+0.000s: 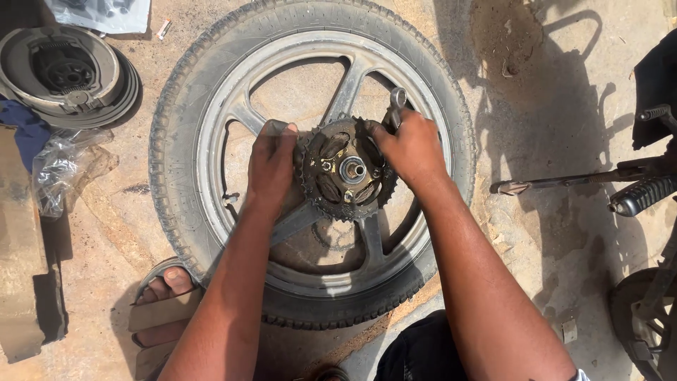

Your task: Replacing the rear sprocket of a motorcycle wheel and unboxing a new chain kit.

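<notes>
Sprocket (345, 169) sits at hub of wheel (310, 162) lying flat on floor (564, 268). Left hand (273, 166) grips sprocket's left edge; right hand (412, 148) closed around wrench (395, 106) at its right. Brake drum (67, 74) top left.

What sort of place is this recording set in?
Probably an outdoor, roadside-style motorcycle repair spot. A motorcycle wheel lies flat on bare sunlit ground, both hands work at its sprocket, a removed brake drum plate lies nearby, and a footpeg shows at right.
</notes>
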